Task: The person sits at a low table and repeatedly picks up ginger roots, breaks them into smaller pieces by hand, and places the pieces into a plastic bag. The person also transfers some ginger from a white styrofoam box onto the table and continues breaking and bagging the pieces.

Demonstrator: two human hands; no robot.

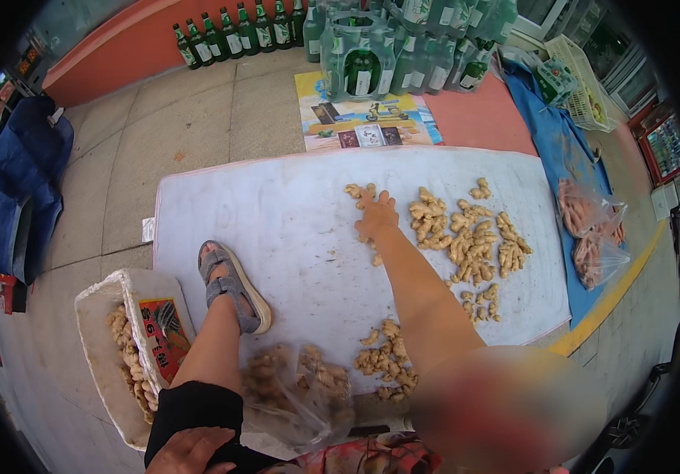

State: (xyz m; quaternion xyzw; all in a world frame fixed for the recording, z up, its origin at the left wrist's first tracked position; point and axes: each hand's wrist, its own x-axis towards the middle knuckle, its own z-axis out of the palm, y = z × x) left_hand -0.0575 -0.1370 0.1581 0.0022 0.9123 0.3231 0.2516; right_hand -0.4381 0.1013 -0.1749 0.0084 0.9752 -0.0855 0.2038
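Observation:
My right hand (378, 214) reaches palm down over a white sheet (292, 195), fingers spread beside a small ginger root (356, 191). More ginger pieces show at its wrist, and what lies under the palm is hidden. Right of it, larger ginger roots (473, 252) lie in loose clusters. My left hand (193, 450) rests on black cloth at my knee and holds nothing visible. Clear plastic bags of ginger (298, 379) sit close in front of me, beside a heap of small ginger pieces (388, 358). A white foam box (100, 355) at the left holds more ginger.
My sandalled foot (233, 287) is on the sheet. Green glass bottles (227, 35) line the wall, near shrink-wrapped bottle packs (363, 65). Bagged reddish produce (591, 231) lies on a blue cloth (580, 296) at the right. A blue fabric bundle (20, 189) is far left.

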